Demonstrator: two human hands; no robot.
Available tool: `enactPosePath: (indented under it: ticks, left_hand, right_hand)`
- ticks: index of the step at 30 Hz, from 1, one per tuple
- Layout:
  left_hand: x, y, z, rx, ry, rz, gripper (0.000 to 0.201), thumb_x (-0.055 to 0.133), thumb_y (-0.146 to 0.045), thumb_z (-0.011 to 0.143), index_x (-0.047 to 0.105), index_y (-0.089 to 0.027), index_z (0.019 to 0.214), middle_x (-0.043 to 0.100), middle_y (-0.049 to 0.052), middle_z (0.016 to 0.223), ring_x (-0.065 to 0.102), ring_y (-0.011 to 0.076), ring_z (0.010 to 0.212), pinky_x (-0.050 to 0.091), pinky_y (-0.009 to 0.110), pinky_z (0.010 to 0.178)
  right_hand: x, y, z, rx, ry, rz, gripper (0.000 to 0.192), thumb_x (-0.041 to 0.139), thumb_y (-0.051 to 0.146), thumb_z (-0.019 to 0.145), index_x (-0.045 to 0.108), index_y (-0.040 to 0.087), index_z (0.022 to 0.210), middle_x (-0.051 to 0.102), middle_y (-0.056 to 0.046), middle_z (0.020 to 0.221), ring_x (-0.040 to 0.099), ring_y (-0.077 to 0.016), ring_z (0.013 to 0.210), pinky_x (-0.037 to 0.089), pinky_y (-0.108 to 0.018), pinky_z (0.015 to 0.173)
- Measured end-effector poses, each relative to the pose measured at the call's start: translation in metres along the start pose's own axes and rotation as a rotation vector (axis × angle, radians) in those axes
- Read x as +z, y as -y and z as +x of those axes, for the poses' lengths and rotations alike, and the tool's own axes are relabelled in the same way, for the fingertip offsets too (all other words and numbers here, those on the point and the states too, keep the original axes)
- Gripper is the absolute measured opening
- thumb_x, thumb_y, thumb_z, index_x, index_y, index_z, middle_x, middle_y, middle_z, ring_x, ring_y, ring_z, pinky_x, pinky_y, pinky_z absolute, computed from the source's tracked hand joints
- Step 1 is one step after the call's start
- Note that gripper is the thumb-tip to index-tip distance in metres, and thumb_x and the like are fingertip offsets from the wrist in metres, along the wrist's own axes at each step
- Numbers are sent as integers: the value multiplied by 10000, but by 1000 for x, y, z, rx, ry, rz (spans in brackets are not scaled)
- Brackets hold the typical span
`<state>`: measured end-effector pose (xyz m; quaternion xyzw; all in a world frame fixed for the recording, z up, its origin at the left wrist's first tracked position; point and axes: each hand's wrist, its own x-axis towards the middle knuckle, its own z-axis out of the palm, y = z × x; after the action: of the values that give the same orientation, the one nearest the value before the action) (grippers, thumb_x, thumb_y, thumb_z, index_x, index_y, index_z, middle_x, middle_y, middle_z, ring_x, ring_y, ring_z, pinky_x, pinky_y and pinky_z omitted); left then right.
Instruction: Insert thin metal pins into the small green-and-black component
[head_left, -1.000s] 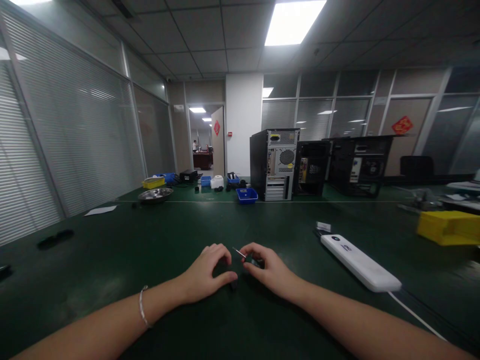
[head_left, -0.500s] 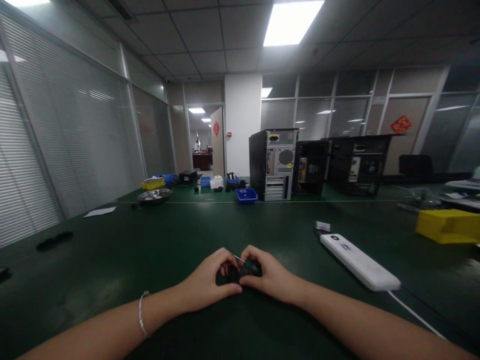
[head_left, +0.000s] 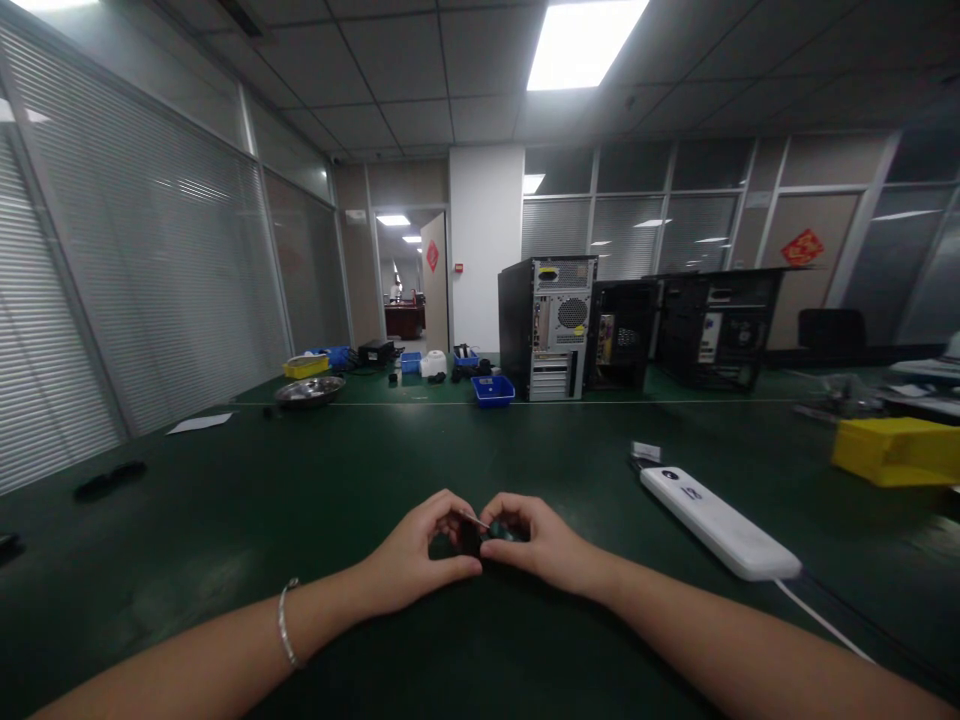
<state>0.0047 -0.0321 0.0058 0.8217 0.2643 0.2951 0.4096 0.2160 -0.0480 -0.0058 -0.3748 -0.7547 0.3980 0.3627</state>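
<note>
Just above the green table (head_left: 360, 660), my left hand (head_left: 420, 550) and my right hand (head_left: 544, 550) meet with curled fingers. My left hand pinches a small dark piece (head_left: 470, 540), its thumb below and fingers above. In my right hand is a small dark-green object (head_left: 504, 533), partly covered by the fingers. A thin, pale, straight edge or rod (head_left: 474, 521) spans the gap between the fingertips. Its exact kind and which piece it belongs to cannot be made out.
A white power bank-like case (head_left: 720, 525) with a cable lies right of my hands. Computer towers (head_left: 561, 330) and a blue tray (head_left: 493, 392) stand farther back. A metal bowl (head_left: 309, 392) is back left, a yellow bin (head_left: 896, 452) at right.
The thin pale edge between the fingertips has tilted slightly and shows less. The fingers of both hands have shifted a little around the small dark pieces.
</note>
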Motion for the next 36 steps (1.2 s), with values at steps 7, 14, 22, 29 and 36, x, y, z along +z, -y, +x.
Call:
enactPosePath:
  ticks: [7, 14, 22, 29, 36]
  left_hand:
    - [1, 3, 1, -39, -24, -46, 346, 709, -280, 729, 547, -176, 1016, 561, 36, 982, 546, 186, 908, 457, 319, 805]
    - [4, 1, 1, -30, -88, 110, 365, 732, -348, 695, 559, -173, 964, 543, 24, 941, 537, 171, 823, 459, 288, 725]
    - [0, -10, -1, -13, -61, 79, 338, 723, -301, 716, 567, -187, 994, 543, 35, 989, 544, 192, 922, 468, 319, 811]
    - [2, -4, -1, -44, -81, -57, 502, 758, -239, 680, 502, -202, 1111, 569, 39, 1046, 560, 203, 981, 457, 351, 870]
    - [3, 1, -1, -71, -39, -81, 544, 769, -244, 664, 493, -214, 1132, 586, 41, 1081, 567, 217, 984, 461, 374, 858]
  right_hand:
    - [4, 5, -3, -13, -45, -17, 178, 622, 278, 819, 595, 171, 959, 614, -16, 868, 544, -126, 684, 424, -226, 573]
    - [7, 11, -3, -131, -161, -246, 97, 611, 165, 791, 611, 169, 889, 615, -26, 868, 563, -165, 786, 446, -275, 696]
    - [4, 0, -1, -10, -68, 6, 197, 644, 311, 804, 595, 188, 949, 591, -17, 891, 554, -119, 661, 453, -202, 494]
    - [2, -8, 3, 108, 12, 186, 320, 710, 327, 750, 566, 182, 997, 557, 41, 733, 473, -53, 504, 411, -149, 407]
    - [1, -2, 4, 155, 44, 212, 346, 743, 308, 708, 563, 172, 971, 561, 22, 828, 489, -62, 571, 406, -141, 418]
